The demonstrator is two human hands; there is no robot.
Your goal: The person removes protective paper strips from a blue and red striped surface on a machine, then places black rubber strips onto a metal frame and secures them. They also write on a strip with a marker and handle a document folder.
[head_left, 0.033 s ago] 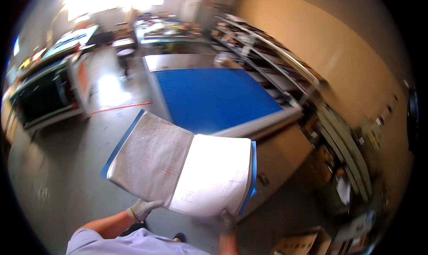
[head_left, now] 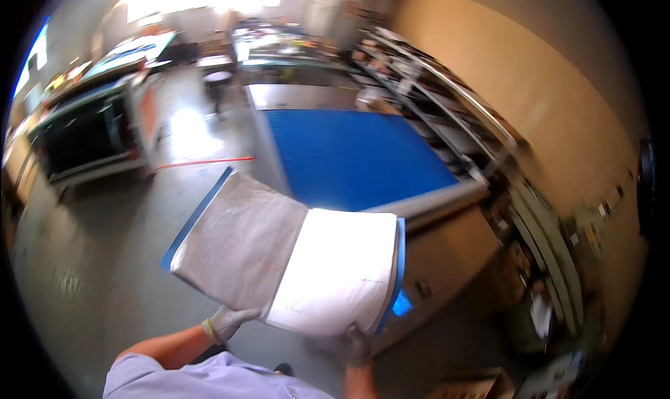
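Observation:
An open blue folder point(head_left: 400, 259) of paper sheets is held up in front of me. Its left page point(head_left: 234, 238) looks grey and shaded, and its right page point(head_left: 338, 266) is bright white with faint print. My left hand point(head_left: 234, 322), in a pale knitted glove, is closed on the lower edge near the spine. At the lower right corner, my gloved right hand point(head_left: 359, 347) grips the folder, its thumb over the page. The fingers beneath the folder are hidden.
Beyond the folder stands a large table with a blue surface point(head_left: 356, 158). Shelving point(head_left: 433, 99) lines the tan wall at right. A dark-fronted cabinet point(head_left: 84, 144) is at left, a stool point(head_left: 218, 78) farther back. An open cardboard box point(head_left: 471, 385) sits at lower right.
The room has shifted rightward in view as my head turns slightly left. Both hands keep their hold on the folder, which stays nearly in place before me.

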